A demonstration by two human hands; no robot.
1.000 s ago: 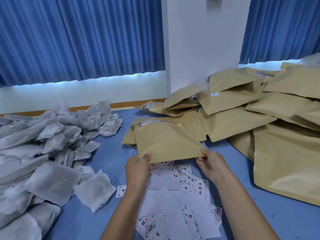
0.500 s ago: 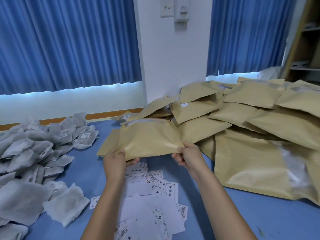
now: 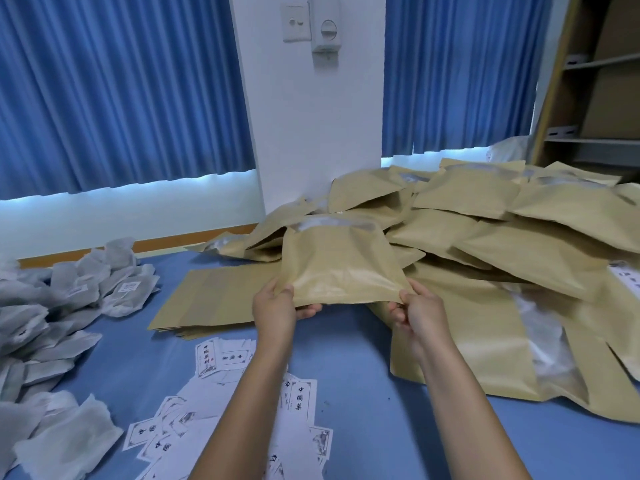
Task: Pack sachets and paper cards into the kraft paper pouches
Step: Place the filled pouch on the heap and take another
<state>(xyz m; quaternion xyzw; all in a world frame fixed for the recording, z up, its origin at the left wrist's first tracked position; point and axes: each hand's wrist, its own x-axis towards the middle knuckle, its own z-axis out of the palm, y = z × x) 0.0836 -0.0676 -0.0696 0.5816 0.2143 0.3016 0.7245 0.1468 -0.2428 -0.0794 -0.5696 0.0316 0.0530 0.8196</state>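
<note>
Over the table [image 3: 360, 368], L hand [image 3: 277, 308] & R hand [image 3: 417, 315] pinch near corners of kraft pouch [image 3: 339, 265] (tan, puffy, creased).

Tan kraft pouches [image 3: 485, 258], white gauzy sachets [image 3: 69, 441], black-printed white cards [image 3: 301, 400], blue tabletop [image 3: 363, 393], blue pleated curtains [image 3: 121, 88].

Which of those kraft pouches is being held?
The pouch in the middle, pinched at its near corners by the left hand and right hand. The others lie in the heap on the right or the flat stack at left.

Bulging kraft pouch [image 3: 337, 268], lifted, near-upright
</note>
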